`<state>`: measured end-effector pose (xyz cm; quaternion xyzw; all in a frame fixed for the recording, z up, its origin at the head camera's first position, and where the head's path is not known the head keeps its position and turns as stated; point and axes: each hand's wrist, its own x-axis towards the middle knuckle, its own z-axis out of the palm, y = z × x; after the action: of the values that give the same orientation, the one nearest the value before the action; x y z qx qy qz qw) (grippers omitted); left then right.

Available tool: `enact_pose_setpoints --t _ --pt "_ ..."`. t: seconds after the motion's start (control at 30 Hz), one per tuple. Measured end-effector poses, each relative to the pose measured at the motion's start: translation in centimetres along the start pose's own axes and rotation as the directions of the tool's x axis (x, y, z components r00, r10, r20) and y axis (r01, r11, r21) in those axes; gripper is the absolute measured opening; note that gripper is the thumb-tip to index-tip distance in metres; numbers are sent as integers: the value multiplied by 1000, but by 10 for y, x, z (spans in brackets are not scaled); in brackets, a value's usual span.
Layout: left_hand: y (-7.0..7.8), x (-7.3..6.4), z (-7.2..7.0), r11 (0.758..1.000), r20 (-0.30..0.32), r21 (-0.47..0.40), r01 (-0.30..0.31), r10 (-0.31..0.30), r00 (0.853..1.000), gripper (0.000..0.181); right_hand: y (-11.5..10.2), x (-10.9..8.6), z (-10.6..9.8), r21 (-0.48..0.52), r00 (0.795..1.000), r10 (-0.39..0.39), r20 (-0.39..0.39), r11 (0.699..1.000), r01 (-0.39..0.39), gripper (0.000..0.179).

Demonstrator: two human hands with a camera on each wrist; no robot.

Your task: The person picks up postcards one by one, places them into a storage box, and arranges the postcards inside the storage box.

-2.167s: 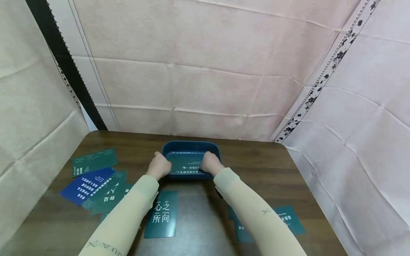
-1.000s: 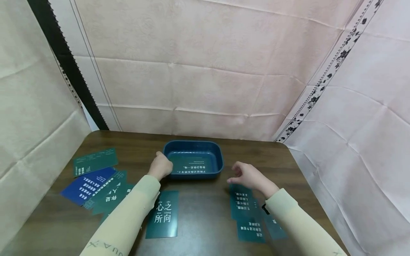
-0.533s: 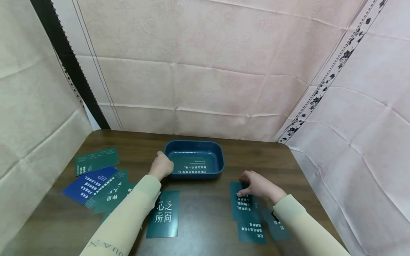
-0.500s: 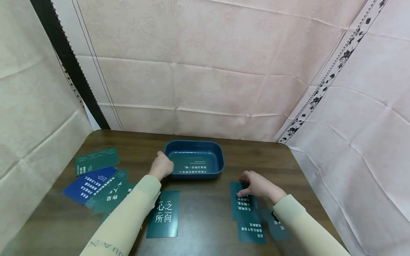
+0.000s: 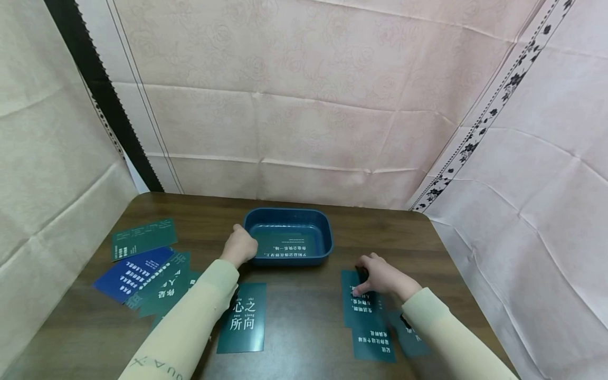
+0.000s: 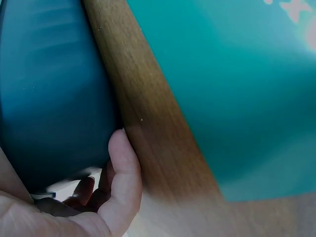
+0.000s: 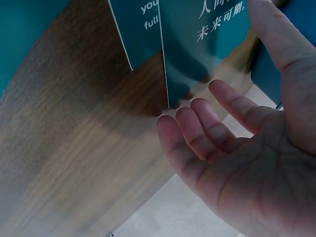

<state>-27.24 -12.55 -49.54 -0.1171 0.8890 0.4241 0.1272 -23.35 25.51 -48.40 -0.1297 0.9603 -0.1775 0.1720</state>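
Note:
With its fingers curled round the left end of a blue tray (image 5: 304,262), my left hand (image 5: 239,246) grips it near the front corner. In the left wrist view, the thumb and fingers bend about the tray's end (image 6: 54,98). A green card (image 5: 285,244) printed with white text lies inside the tray. To the right, my right hand (image 5: 386,275) hovers over a teal card (image 5: 353,314) in a small overlapping group. Its thumb lies over the card, and its fingertips are bent close to the card's edge (image 7: 185,64); no firm pinch shows.
Below the tray lies a single teal card (image 5: 247,338) with large white characters. A blue card (image 5: 130,274) and several green cards (image 5: 142,239) overlap at the left of the wooden table (image 5: 304,322). Pale cloth (image 5: 304,132) hangs behind the table.
My right hand has let go of the tray's right side and moved right and nearer to the teal cards, slowing almost to a stop. The left hand keeps its grip on the tray.

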Motion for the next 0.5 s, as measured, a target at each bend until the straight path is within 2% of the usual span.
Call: enact_pose_setpoints --t 0.5 --pt "0 0 0 1000 1 -7 4 -4 1000 74 -1 1 2 -17 1000 22 12 1000 -22 73"
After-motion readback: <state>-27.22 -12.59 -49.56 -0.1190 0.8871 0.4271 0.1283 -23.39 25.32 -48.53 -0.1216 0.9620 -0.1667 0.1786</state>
